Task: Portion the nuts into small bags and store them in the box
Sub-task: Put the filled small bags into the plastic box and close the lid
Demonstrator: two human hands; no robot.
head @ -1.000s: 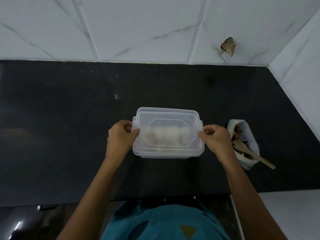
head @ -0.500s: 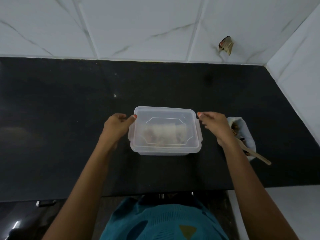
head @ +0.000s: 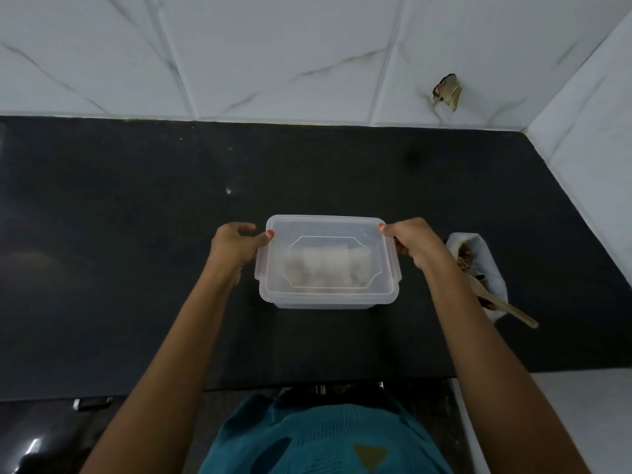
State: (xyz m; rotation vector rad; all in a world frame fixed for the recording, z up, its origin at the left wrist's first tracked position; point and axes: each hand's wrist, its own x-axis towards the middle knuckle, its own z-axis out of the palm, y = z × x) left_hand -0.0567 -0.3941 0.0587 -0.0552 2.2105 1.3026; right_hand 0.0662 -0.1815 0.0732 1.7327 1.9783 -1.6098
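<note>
A: Big stuff first. Where was everything?

B: Black bench (head: 136, 268) filled most of the view. Clear box (head: 328, 227) sat approx. at its centre, lid on, long side facing the person. Couldn't tell if it was resting or lifted a hair.

A: And the hands?

B: Left grip (head: 234, 246) was at the box's 9–10 o'clock, right grip (head: 415, 242) at 2–3. Both were curled round the short ends, thumbs pressed on the lid's far corners, nothing else held.

A: Anything else?

B: White sack (head: 492, 278) of nuts at the box's 3 o'clock, just beside the right wrist, w/ a wooden spoon (head: 506, 309) sticking out toward 4. Inside the box, pale small bags (head: 328, 265) showed through the lid, blurry.

A: How would it handle?

B: Prob. light: thin plastic, few bags. Walls looked stiff enough but would likely flex if squeezed, and they were smooth, so slippery. Best hold, imo: both short ends under the rim. Couldn't tell if the side clips were snapped, so I'd keep it level & not lift by the lid.
</note>
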